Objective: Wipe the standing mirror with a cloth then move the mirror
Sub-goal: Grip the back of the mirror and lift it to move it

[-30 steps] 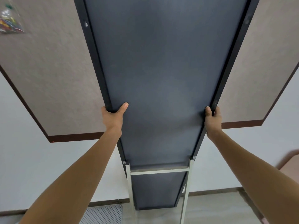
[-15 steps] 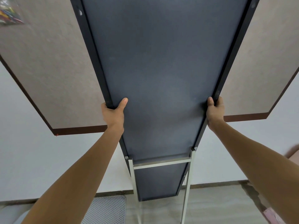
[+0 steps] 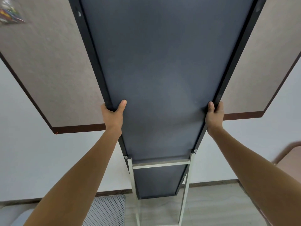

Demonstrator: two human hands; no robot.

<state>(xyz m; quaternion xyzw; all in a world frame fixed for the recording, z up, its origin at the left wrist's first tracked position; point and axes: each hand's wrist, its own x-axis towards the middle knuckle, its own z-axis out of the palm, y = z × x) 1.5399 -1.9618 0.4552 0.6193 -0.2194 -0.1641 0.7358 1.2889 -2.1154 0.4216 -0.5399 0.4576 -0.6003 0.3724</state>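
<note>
The wall point(image 3: 40, 160) fills the background, pale and plain, with a dark skirting strip along its foot. Fixed to it is a wide board point(image 3: 53, 70) of grey-brown felt with a dark brown rim; it shows on both sides of the mirror. The mirror point(image 3: 162, 70) stands in front of the board, seen from its dark grey back, its black frame running from the top edge of the view down to near the floor. Its foot sits just above the pale floor point(image 3: 211, 206), close to the wall. A white metal stand point(image 3: 161, 164) is joined to the frame by a bolt on each side, with one crossbar across the back and two legs reaching down to the floor.

Both arms reach forward and up. The left hand point(image 3: 113, 115) grasps the left edge of the frame, thumb laid on the back panel, fingers wrapped round the far side and hidden. The right hand point(image 3: 214, 115) grasps the right edge at the same height, thumb on the panel, fingers curled over the frame.

At lower left lies a perforated white mesh panel point(image 3: 105, 211). A tan curved object point(image 3: 288, 154) shows at the right edge, too blurred to name. A small blurred packet point(image 3: 9, 15) of colours hangs on the board at upper left.
</note>
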